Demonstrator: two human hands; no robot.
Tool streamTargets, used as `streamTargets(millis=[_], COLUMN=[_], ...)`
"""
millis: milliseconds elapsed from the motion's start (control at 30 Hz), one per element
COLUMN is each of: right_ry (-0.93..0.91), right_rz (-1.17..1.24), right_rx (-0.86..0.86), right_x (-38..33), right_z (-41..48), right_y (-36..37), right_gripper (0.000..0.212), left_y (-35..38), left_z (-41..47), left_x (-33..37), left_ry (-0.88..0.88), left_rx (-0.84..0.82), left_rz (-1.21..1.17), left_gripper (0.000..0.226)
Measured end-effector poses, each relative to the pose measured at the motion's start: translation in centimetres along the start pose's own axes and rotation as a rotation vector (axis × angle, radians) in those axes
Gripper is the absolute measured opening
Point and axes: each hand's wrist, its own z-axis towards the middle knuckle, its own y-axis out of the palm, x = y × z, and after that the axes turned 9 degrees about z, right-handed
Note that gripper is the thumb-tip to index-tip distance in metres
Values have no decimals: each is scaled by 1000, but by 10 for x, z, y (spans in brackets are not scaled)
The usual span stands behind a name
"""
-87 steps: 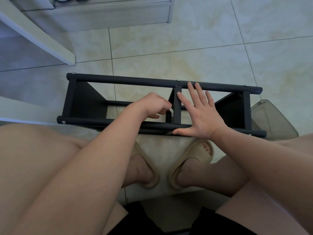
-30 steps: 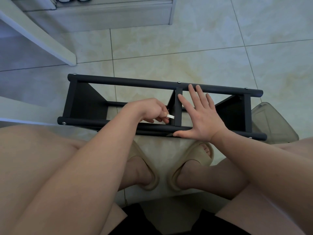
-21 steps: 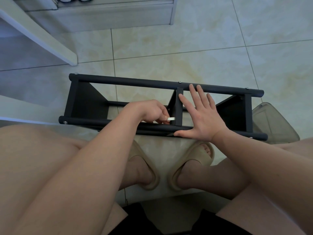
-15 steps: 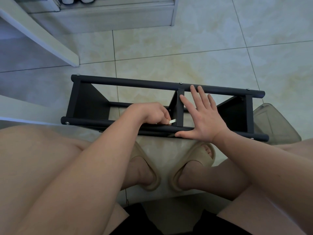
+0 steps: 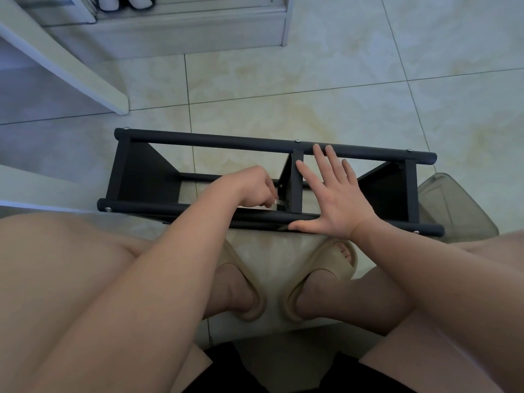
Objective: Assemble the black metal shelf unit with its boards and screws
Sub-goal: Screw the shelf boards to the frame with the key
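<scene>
The black metal shelf unit (image 5: 215, 144) lies on its side on the tiled floor in front of my feet, with three dark boards between its round tubes. My left hand (image 5: 249, 185) reaches inside the frame and pinches a small silver wrench (image 5: 279, 202) against a screw on the middle board (image 5: 287, 177). My right hand (image 5: 334, 194) lies flat with fingers spread over the frame just right of that board, thumb on the near tube (image 5: 158, 207).
A clear plastic container (image 5: 450, 205) stands at the shelf's right end. A white furniture leg (image 5: 71, 66) slants in at the upper left, and a low white cabinet base (image 5: 181, 29) runs along the top. My sandalled feet (image 5: 320, 282) are under the near tube.
My left hand has dropped lower and turned the silver wrench down toward the near tube. My right hand has stayed flat on the frame. The view has shifted slightly.
</scene>
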Motion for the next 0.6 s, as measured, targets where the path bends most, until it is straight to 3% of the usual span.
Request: streamTargets(millis=[100,300,600], right_ry=[-3,-12,-12], right_rz=[-4,-7,-15], right_rx=[0,0,-4], right_x=[1,1,2], right_z=[0,0,0], right_y=[0,0,2], right_gripper=[123,123,122], left_y=[4,16,20], left_z=[4,10,14], left_x=[-2,1,11], left_ry=[25,-27,-56], left_rx=[21,61,181], left_rz=[-87,-612,-632], left_gripper=[25,8,17])
